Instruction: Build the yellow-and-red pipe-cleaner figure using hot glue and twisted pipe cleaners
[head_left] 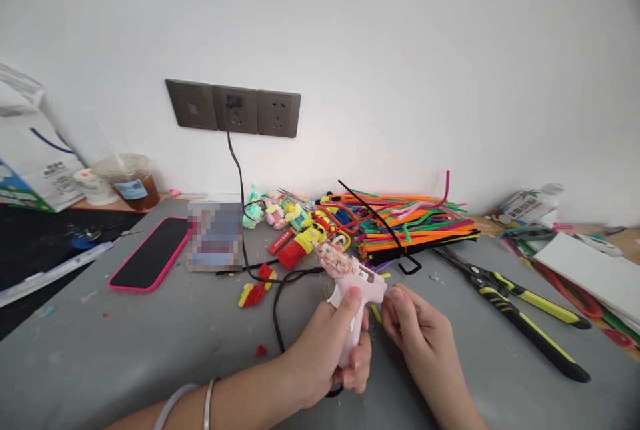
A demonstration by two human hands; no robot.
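Observation:
My left hand (325,350) is wrapped round the handle of a pale pink hot glue gun (361,283), thumb on its side. The gun's nozzle end, crusted with messy residue, points away toward the wall. Close by the gun's rear end, my right hand (417,330) has its fingers pinched together; what they hold, if anything, is hidden. Beyond the nozzle lies a yellow and red fuzzy figure (305,243). A small red and yellow fuzzy piece (257,285) rests to the left of the gun.
Bundled coloured pipe cleaners (420,227) lie at the back. Black-and-yellow pliers (520,310) are on the right. A pink-cased phone (153,253) and a drink cup (133,183) stand left. The black cord (235,163) runs from the wall socket (234,110) down across the mat.

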